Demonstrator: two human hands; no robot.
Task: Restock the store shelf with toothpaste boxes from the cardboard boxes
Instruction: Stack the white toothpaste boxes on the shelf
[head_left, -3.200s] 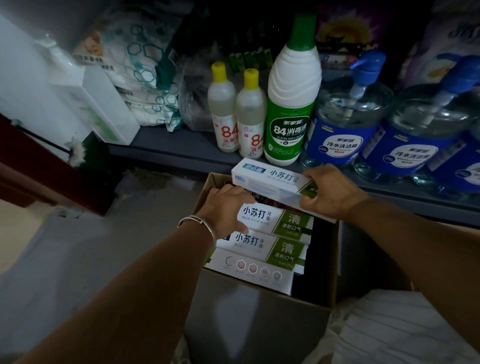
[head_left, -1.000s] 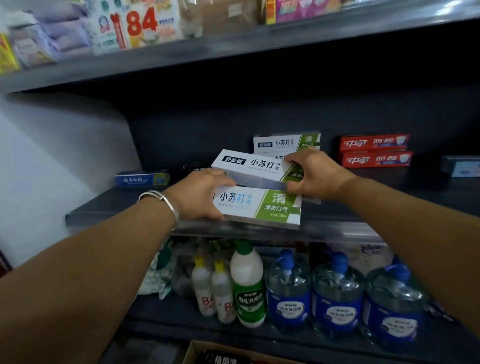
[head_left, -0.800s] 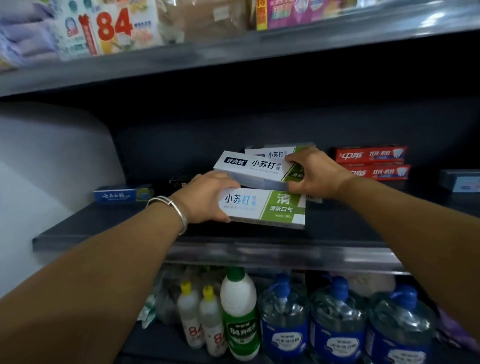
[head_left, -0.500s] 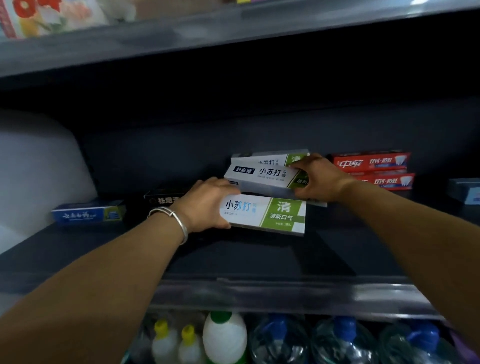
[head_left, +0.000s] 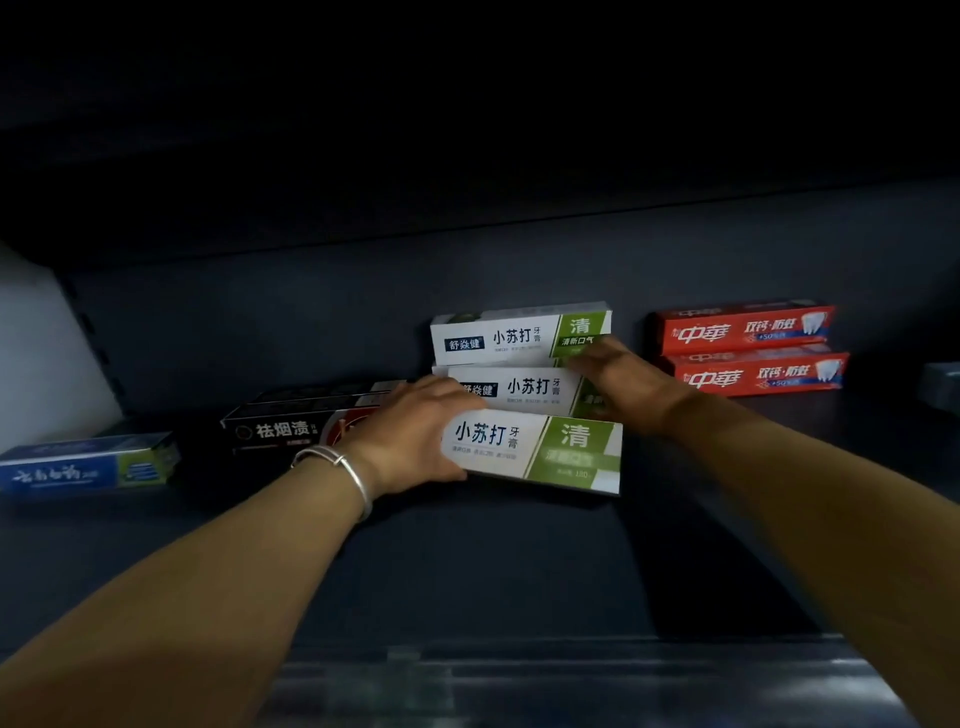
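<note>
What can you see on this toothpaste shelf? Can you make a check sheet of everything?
Surface: dark shelf, bare at the front.
Job's things: three white-and-green toothpaste boxes; front box, middle box, back box.
Clutter: two red boxes stacked at right; black box and blue box at left.
Hands: left hand grips the front box's left end; right hand holds the middle box's right end.
Cables: nothing seen.
Surroundings: dark back panel; a shelf above in shadow.
</note>
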